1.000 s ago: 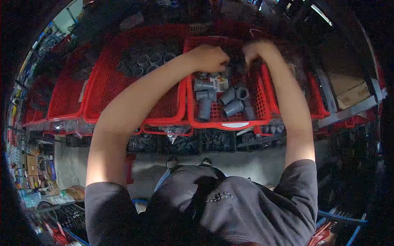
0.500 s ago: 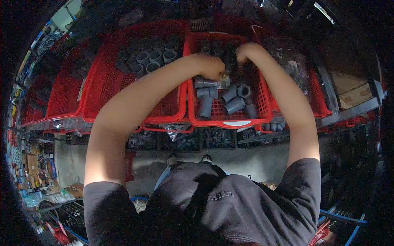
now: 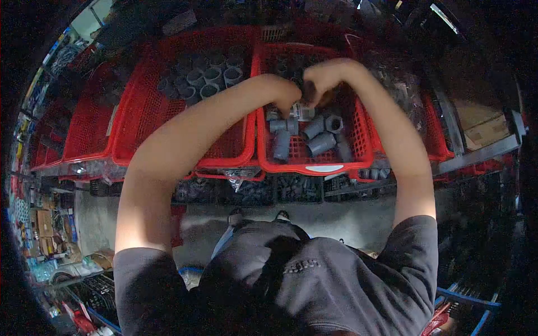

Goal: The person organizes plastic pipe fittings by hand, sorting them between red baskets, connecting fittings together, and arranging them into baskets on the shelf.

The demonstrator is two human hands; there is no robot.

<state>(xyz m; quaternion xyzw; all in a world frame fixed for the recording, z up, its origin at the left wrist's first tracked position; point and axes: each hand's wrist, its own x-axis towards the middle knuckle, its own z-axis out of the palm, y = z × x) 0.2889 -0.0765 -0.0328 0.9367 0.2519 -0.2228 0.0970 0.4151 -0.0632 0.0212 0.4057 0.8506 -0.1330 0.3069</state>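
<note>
My left hand [image 3: 288, 94] is over the middle of a red plastic basket [image 3: 269, 166], its fingers bent down and closed. My right hand [image 3: 323, 77] is close beside it, curled, with a dark patch between the two hands. What either hand grips is too dark and hidden to name. Just below the fingers lies a whitish printed piece [image 3: 305, 112], perhaps a label. In the basket's near half lie several grey pipe fittings: a tee-shaped one [image 3: 284, 125], an upright-looking piece [image 3: 282, 145], a coupling [image 3: 321, 144] and one with an open end [image 3: 334, 124].
To the left, another red basket [image 3: 240, 161] holds several grey pipe sockets [image 3: 209, 91]. At the right, clear plastic bags [image 3: 400, 92] fill a further basket beside a cardboard box [image 3: 485, 131]. Bins of dark fittings [image 3: 297, 187] sit on a lower shelf above the concrete floor [image 3: 328, 221].
My right hand has moved left and slightly down, closer to my left hand. My left hand has shifted slightly left, its fingers now pointing down. The fittings in the near half stay put.
</note>
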